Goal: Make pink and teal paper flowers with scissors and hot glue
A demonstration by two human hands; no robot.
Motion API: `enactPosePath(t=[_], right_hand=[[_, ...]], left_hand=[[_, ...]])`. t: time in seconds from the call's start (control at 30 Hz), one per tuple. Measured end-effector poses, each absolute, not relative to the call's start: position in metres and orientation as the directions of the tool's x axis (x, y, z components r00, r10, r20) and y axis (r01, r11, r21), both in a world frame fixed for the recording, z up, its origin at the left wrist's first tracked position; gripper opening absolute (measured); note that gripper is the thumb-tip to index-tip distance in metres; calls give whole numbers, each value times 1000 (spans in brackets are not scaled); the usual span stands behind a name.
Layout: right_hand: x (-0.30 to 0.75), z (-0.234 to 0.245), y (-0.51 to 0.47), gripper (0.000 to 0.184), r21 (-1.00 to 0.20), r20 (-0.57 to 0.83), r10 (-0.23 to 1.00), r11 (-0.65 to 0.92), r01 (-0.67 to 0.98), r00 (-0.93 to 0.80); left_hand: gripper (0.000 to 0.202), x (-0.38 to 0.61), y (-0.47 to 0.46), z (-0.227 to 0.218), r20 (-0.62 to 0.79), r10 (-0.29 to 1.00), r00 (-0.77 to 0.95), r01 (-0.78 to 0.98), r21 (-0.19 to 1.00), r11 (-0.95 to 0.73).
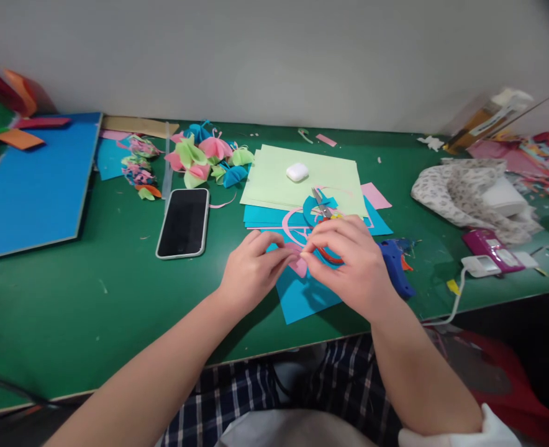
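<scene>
Between my two hands is a small piece of pink paper [297, 267], partly hidden by the fingers. My left hand [257, 264] pinches it from the left. My right hand [346, 261] has thumb and fingertip pressed together at its right edge. Below the hands lies a blue paper sheet [297, 302]. Scissors with red handles [323, 205] rest just beyond my right hand, their blades pointing away and their handles mostly covered. Blue and pink paper offcuts lie around them, on stacked light green sheets [269, 180] and blue sheets.
Left of the hands is a phone [184, 223], with folded paper shapes [213, 152] behind it. A white case [297, 172] sits on the green sheets. To the right are a blue glue gun [395, 267], a purple power socket [491, 248] and a patterned cloth [446, 189]. A blue board [36, 186] is far left.
</scene>
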State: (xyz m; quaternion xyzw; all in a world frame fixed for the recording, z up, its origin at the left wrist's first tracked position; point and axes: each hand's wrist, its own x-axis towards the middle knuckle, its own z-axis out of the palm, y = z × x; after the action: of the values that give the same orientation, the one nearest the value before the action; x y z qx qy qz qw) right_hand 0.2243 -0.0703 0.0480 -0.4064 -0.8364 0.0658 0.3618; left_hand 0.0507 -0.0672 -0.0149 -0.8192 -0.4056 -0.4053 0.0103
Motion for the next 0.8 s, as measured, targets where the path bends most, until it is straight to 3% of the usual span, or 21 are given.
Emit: enactPosePath(t=[0.23,0.37,0.57,0.8], right_hand=[[236,50,-62,9,-480,531,780,598,642,-331],[241,47,-57,8,-463,479,794,591,661,-375],[240,43,-56,8,-319,291,770,638,701,-568],[233,43,-61,19,-133,248,709,700,702,-660]], left_hand=[[11,49,-67,-12,634,655,411,646,304,-700],[10,48,-67,-15,633,631,448,603,307,-736],[15,47,-66,-21,572,672,471,644,298,-704],[17,47,-66,-22,596,647,476,637,274,-721]])
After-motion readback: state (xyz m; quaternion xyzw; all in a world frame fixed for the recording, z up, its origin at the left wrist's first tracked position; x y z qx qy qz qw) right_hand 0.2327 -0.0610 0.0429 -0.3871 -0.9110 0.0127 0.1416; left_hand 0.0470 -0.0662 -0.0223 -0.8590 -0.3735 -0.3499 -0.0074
